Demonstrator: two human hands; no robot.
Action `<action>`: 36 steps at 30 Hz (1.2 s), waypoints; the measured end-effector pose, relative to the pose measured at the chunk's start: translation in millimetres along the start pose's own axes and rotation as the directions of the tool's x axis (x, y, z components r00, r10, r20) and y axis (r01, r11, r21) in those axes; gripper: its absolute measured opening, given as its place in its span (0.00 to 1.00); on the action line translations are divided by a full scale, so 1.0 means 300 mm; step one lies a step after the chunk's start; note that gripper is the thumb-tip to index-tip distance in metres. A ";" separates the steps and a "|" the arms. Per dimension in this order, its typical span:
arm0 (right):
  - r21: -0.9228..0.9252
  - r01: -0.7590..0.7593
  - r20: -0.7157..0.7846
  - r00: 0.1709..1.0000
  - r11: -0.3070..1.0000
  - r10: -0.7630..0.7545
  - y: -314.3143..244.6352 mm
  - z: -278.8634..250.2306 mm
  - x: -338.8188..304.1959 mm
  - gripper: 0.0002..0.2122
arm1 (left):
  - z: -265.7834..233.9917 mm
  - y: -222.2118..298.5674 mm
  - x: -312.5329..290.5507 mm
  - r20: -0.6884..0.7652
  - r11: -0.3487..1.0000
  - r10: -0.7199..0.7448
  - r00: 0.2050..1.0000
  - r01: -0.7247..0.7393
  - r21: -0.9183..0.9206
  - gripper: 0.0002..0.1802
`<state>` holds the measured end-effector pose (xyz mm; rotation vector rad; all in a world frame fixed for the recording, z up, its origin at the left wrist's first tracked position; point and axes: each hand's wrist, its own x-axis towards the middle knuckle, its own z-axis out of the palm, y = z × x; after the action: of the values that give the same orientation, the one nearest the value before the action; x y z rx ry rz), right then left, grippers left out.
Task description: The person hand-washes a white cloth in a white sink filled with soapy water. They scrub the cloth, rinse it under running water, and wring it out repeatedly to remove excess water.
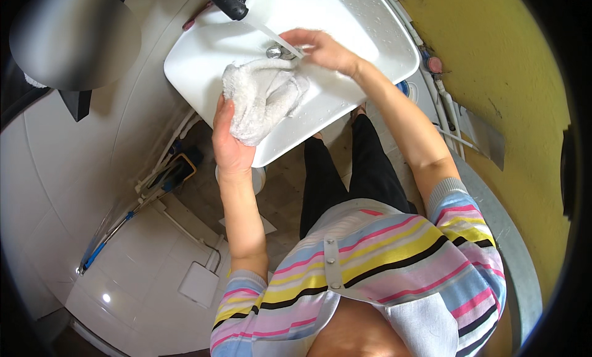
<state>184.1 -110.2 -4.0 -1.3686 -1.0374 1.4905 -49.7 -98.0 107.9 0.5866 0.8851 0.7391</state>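
Note:
A white terry cloth [262,98] hangs bunched over the white sink [203,54]. My left hand [230,135] grips it along its left edge, thumb on top and the other fingers mostly hidden beneath. Water runs from the black faucet [225,0] in a slanting stream. At that stream is my right hand [324,50], its fingers apart and slightly blurred, to the right of the cloth and not holding it. A metal drain fitting [274,51] shows between the cloth and my right hand.
A round mirror-like disc [74,39] is at the upper left. Pipes [447,110] run along the yellow wall [493,61] on the right. Blue-handled cleaning tools [108,240] lean by the left wall. A white bucket [256,179] stands under the sink.

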 end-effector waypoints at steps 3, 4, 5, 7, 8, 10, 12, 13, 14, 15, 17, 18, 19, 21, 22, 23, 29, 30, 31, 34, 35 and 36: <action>-0.230 0.117 0.086 0.991 0.966 -0.100 0.026 0.132 -0.016 0.29 | 0.042 0.058 -0.031 0.018 0.994 0.039 0.999 -0.037 -0.101 0.30; -0.200 0.149 0.113 0.985 0.968 -0.128 0.039 0.181 -0.009 0.30 | 0.041 0.095 -0.045 0.034 0.989 0.044 0.998 -0.039 -0.140 0.30; 0.000 0.048 0.115 0.992 0.999 -0.047 0.020 0.218 -0.017 0.30 | 0.045 0.115 -0.059 -0.020 0.987 0.087 0.996 -0.088 -0.135 0.31; 0.155 -0.094 0.069 0.994 0.983 0.084 0.009 0.263 -0.016 0.30 | 0.026 0.148 -0.071 0.015 0.965 0.123 0.992 -0.116 -0.237 0.31; 0.234 -0.161 0.054 0.987 0.959 0.153 0.015 0.277 -0.013 0.30 | 0.016 0.163 -0.074 0.031 0.949 0.141 0.989 -0.127 -0.288 0.31; 0.271 -0.220 0.047 0.975 0.937 0.215 0.040 0.287 0.003 0.30 | 0.004 0.186 -0.078 0.083 0.926 0.157 0.984 -0.118 -0.358 0.31; 0.204 -0.270 -0.009 0.961 0.941 0.278 0.031 0.281 0.004 0.31 | -0.009 0.194 -0.079 0.152 0.879 0.184 0.971 -0.093 -0.468 0.31; 0.270 -0.314 -0.029 0.942 0.910 0.334 0.018 0.278 -0.004 0.29 | -0.011 0.201 -0.080 0.121 0.877 0.205 0.971 -0.128 -0.463 0.31; 0.336 -0.354 -0.045 0.920 0.873 0.390 0.002 0.276 -0.019 0.26 | -0.010 0.210 -0.080 0.090 0.874 0.227 0.970 -0.162 -0.458 0.31; 0.401 -0.388 -0.057 0.893 0.830 0.446 -0.003 0.273 -0.030 0.24 | -0.013 0.217 -0.080 0.058 0.871 0.248 0.967 -0.196 -0.451 0.31; 0.578 -0.327 0.030 0.924 0.748 0.380 0.010 0.255 -0.039 0.21 | -0.033 0.240 -0.065 0.102 0.827 0.267 0.958 -0.174 -0.535 0.29; 0.659 -0.299 0.068 0.938 0.691 0.341 0.019 0.240 -0.047 0.20 | -0.042 0.249 -0.053 0.123 0.803 0.277 0.953 -0.159 -0.575 0.29; 0.629 -0.281 0.007 0.934 0.725 0.356 -0.001 0.214 -0.053 0.16 | -0.055 0.254 -0.042 0.083 0.827 0.262 0.961 -0.179 -0.532 0.28; 0.624 -0.089 -0.202 0.941 0.776 0.270 -0.048 0.135 -0.074 0.16 | -0.082 0.260 -0.020 -0.001 0.871 0.238 0.971 -0.214 -0.441 0.27; 0.529 -0.054 -0.335 0.903 0.847 0.267 -0.042 0.081 -0.072 0.13 | -0.111 0.244 0.005 -0.066 0.935 0.228 0.971 -0.238 -0.264 0.28; 0.386 -0.044 -0.451 0.862 0.921 0.230 -0.037 0.028 -0.068 0.12 | -0.157 0.215 0.035 -0.134 0.967 0.229 0.964 -0.241 -0.079 0.28; -0.727 -0.250 -0.499 0.833 0.639 -0.242 0.078 -0.141 -0.009 0.26 | -0.287 -0.082 0.211 -0.410 0.677 0.278 0.869 0.126 0.725 0.40; -0.797 -0.269 -0.464 0.846 0.540 -0.263 0.073 -0.100 -0.009 0.26 | -0.291 -0.121 0.212 -0.407 0.565 0.292 0.866 0.187 0.804 0.42; -0.855 -0.286 -0.429 0.858 0.433 -0.281 0.050 -0.029 -0.024 0.26 | -0.267 -0.137 0.202 -0.376 0.494 0.299 0.877 0.195 0.847 0.42; -0.930 -0.214 -0.298 0.916 0.300 -0.270 0.125 0.034 -0.006 0.29 | -0.177 -0.182 0.211 -0.423 0.750 0.064 0.904 0.236 0.618 0.46; -0.924 -0.163 -0.248 0.944 0.347 -0.219 0.139 0.024 0.019 0.29 | -0.166 -0.206 0.215 -0.425 0.825 0.032 0.905 0.216 0.522 0.47; -0.912 -0.116 -0.196 0.966 0.393 -0.170 0.151 0.009 0.043 0.30 | -0.163 -0.238 0.223 -0.420 0.887 0.000 0.908 0.193 0.418 0.47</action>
<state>178.5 -111.9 -50.8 -2.2111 -1.8323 0.5432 -39.7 -82.4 0.0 0.8060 1.4947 0.5680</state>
